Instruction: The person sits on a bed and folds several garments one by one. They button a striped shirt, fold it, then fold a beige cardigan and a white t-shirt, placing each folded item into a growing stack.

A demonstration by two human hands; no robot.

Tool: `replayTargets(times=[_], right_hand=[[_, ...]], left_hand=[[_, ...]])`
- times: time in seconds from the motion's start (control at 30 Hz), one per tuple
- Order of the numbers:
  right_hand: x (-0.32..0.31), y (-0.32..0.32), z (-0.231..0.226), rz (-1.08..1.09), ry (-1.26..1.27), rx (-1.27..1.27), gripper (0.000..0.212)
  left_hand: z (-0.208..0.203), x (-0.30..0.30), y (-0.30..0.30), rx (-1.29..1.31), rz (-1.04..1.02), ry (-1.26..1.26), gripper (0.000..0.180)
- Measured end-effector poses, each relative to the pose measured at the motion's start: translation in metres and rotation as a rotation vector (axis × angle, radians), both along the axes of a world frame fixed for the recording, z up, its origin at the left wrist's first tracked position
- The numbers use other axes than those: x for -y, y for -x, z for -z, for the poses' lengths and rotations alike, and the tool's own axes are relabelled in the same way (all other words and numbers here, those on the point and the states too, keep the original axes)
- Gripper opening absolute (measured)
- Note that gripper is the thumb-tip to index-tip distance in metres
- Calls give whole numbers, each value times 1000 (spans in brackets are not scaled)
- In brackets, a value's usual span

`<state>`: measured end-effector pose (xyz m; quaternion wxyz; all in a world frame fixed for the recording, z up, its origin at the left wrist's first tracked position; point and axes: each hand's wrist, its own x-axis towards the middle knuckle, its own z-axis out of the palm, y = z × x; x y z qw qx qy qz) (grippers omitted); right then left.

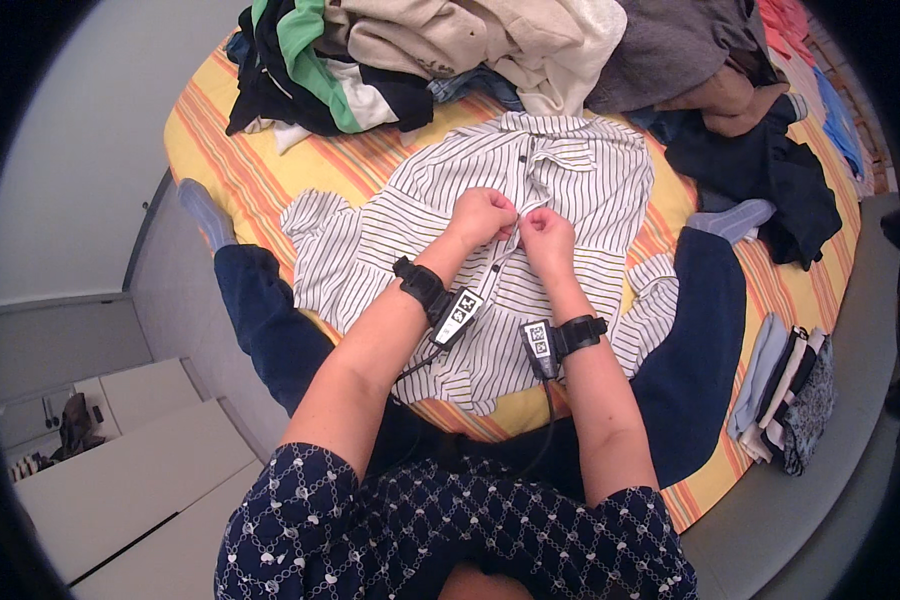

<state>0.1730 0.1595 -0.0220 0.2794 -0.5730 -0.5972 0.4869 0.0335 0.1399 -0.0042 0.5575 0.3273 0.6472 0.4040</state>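
Note:
A white shirt with dark stripes [400, 225] lies spread on the bed between my legs, collar at the far side and sleeves out to both sides. My left hand [484, 217] pinches the front button band near the middle of the shirt. Just to its right, my right hand [547, 238] is closed on the same band, fingertips almost meeting the left ones. Dark buttons show above and below my hands; any button between my fingers is hidden. Above them, the band's edge stands partly folded open near the chest pocket.
A heap of clothes [420, 45] lies along the bed's far side, with dark trousers [760, 180] at its right. Folded garments [782, 395] stand in a row at the right edge of the striped bedspread [220, 130]. A pale cabinet [140, 490] is at lower left.

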Motion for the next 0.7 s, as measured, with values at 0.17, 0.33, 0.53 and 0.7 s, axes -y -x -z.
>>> replayTargets(times=[0.17, 0.33, 0.53, 0.7], right_hand=[[1, 0, -7, 40, -8, -59, 11], [0, -4, -9, -7, 121, -279, 6], [-5, -7, -5, 14, 243, -382, 6], [-6, -5, 0, -24, 204, -350, 6]], left_hand=[[-1, -2, -2, -42, 13, -19, 7], [6, -4, -3, -16, -9, -20, 5], [11, -4, -2, -139, 10, -59, 7], [3, -2, -2, -110, 19, -63, 7]])
